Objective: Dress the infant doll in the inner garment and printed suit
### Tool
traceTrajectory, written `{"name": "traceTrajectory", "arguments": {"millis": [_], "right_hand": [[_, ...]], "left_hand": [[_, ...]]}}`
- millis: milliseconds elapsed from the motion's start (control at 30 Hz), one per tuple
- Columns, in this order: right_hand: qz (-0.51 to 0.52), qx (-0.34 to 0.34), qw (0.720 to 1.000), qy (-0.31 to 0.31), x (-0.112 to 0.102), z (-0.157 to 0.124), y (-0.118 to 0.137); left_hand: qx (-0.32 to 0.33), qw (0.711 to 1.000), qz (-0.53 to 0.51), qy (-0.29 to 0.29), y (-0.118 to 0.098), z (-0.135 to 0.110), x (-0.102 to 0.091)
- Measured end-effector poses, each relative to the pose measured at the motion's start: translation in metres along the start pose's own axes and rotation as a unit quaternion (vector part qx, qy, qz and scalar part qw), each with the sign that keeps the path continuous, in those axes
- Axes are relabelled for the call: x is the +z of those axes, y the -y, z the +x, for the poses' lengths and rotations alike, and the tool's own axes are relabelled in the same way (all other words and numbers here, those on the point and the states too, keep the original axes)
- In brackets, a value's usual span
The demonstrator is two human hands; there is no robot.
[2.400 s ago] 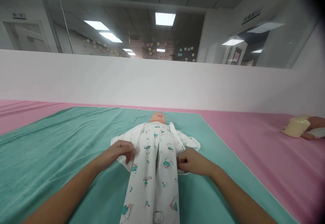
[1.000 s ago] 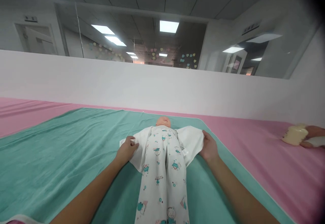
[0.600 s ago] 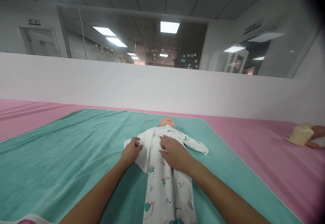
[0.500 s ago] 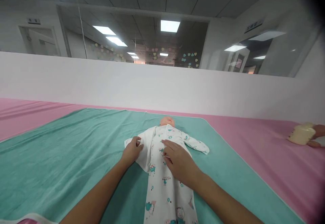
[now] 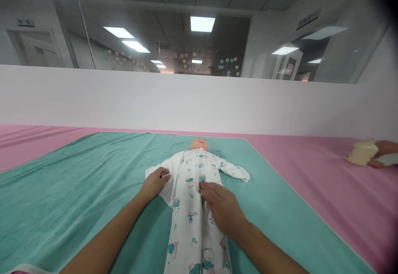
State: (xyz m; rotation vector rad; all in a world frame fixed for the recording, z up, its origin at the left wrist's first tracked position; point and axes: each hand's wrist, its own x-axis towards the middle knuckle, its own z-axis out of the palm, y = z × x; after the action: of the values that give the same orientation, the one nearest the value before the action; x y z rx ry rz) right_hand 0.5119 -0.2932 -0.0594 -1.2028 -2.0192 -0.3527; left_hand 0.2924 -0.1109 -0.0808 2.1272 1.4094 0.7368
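A baby doll [image 5: 199,144] lies on its back, its head at the far end, dressed in a white printed baby gown [image 5: 186,220]. My left hand [image 5: 157,183] has thumb and fingers closed on the plain white side of the gown, near the sleeve on the left. On the middle of the chest, my right hand [image 5: 222,203] has its fingers together on the gown's front edge; its thumb is mostly hidden. The sleeve on the right [image 5: 234,170] lies stretched out to the side.
Beneath the doll is a green blanket [image 5: 93,199] over a pink sheet [image 5: 317,170]. At the far right another doll [image 5: 387,147], partly out of view, wears something pale yellow. A white wall [image 5: 155,100] with windows above it stands behind.
My right hand has moved down along the gown's front and its fingers have drawn together. My left hand keeps hold of the side. The view has shifted slightly.
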Motion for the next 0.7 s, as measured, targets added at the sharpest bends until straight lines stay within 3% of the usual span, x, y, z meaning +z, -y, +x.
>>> {"name": "traceTrajectory", "arguments": {"millis": [100, 267, 400, 567, 700], "right_hand": [[0.052, -0.061, 0.996, 0.042, -0.009, -0.003, -0.001], [0.060, 0.044, 0.997, -0.019, -0.022, -0.005, -0.018], [0.015, 0.038, 0.998, 0.037, -0.019, -0.014, -0.033], [-0.018, 0.049, 0.998, 0.020, -0.016, -0.020, -0.040], [0.037, 0.015, 0.999, 0.032, -0.017, -0.018, -0.038]], "left_hand": [[0.008, 1.000, 0.002, 0.001, 0.002, 0.001, 0.001], [0.027, 1.000, -0.002, 0.004, 0.003, 0.000, 0.000], [0.031, 1.000, 0.000, -0.002, 0.003, -0.001, -0.001], [0.017, 1.000, -0.006, 0.002, -0.002, -0.002, -0.004], [0.022, 1.000, 0.006, 0.021, -0.009, -0.005, -0.008]]}}
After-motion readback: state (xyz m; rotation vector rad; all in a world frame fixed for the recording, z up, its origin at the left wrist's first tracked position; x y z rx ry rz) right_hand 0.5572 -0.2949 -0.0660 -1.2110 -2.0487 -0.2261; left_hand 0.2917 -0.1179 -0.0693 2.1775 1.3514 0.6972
